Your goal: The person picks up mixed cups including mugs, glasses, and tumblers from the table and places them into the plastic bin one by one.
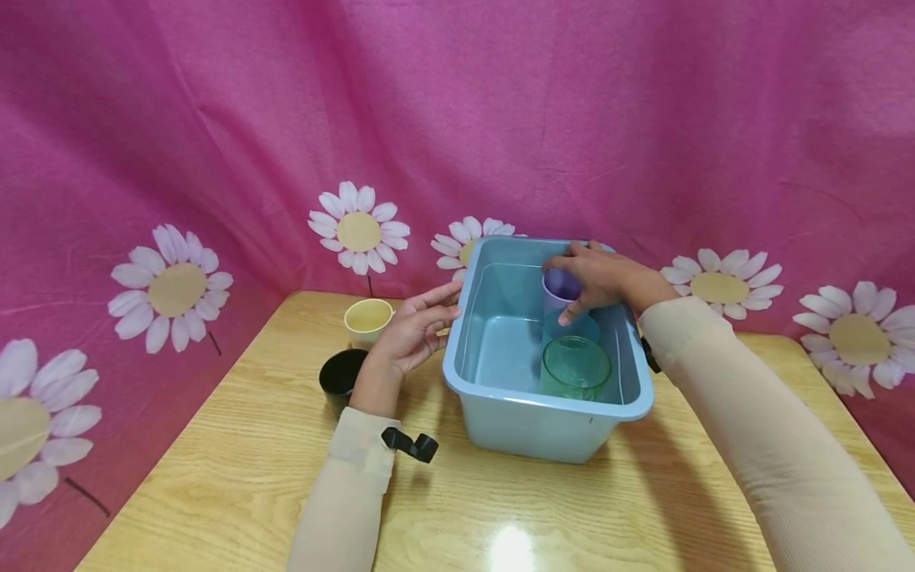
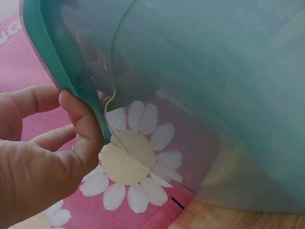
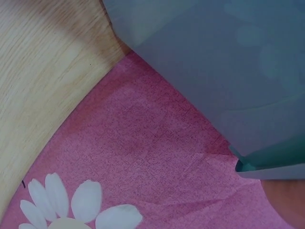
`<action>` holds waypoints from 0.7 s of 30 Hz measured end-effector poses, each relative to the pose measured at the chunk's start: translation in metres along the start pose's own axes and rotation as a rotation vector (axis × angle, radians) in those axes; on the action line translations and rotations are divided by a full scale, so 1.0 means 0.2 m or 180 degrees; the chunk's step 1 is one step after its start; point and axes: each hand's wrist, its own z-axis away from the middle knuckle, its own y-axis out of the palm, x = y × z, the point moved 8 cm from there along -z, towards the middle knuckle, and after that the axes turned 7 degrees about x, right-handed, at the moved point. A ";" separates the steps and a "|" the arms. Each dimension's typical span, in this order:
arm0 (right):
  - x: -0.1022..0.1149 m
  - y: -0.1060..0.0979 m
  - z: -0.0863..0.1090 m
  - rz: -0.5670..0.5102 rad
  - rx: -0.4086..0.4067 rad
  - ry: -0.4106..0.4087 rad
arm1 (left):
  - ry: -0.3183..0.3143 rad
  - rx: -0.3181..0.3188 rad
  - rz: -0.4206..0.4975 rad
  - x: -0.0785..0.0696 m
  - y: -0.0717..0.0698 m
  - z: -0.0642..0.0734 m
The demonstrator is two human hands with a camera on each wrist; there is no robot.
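Observation:
A light blue plastic basin stands on the table. Inside it, my right hand grips a purple cup near its rim, thumb on the near side. Below that cup is a teal round vessel, partly covered by the hand and cup. A clear green bowl lies in the near right part of the basin. My left hand touches the basin's left rim with loosely bent fingers. In the right wrist view the basin wall hides most of the right hand.
To the left of the basin are a pale yellow cup and a black cup, close to the left forearm. A pink cloth with daisies hangs behind the wooden table. Black straps sit at the wrists.

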 end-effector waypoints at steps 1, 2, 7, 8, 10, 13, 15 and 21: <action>0.00 0.00 0.00 0.0012 -0.0003 0.0000 | -0.0002 -0.0004 -0.0002 0.00 0.00 0.00; 0.00 0.00 0.00 0.0025 -0.0006 -0.0004 | -0.0001 -0.0003 -0.0009 0.00 0.00 0.00; -0.01 0.01 0.00 0.0066 -0.0017 -0.0016 | -0.0003 -0.0017 -0.0028 0.00 0.00 0.00; -0.01 0.01 0.00 0.0072 -0.0016 -0.0018 | -0.0006 -0.0022 -0.0031 0.00 0.01 0.00; -0.01 0.01 0.00 0.0085 -0.0011 -0.0020 | -0.0012 -0.0035 -0.0025 0.00 0.01 0.00; -0.01 0.01 -0.01 0.0098 -0.0001 -0.0018 | -0.0014 -0.0036 -0.0041 -0.01 0.01 0.01; -0.01 0.01 -0.01 0.0109 0.0007 -0.0016 | -0.0014 -0.0040 -0.0043 0.00 0.01 0.01; -0.01 0.02 0.00 0.0141 -0.0009 -0.0043 | 0.0001 -0.0027 -0.0061 0.00 0.02 0.01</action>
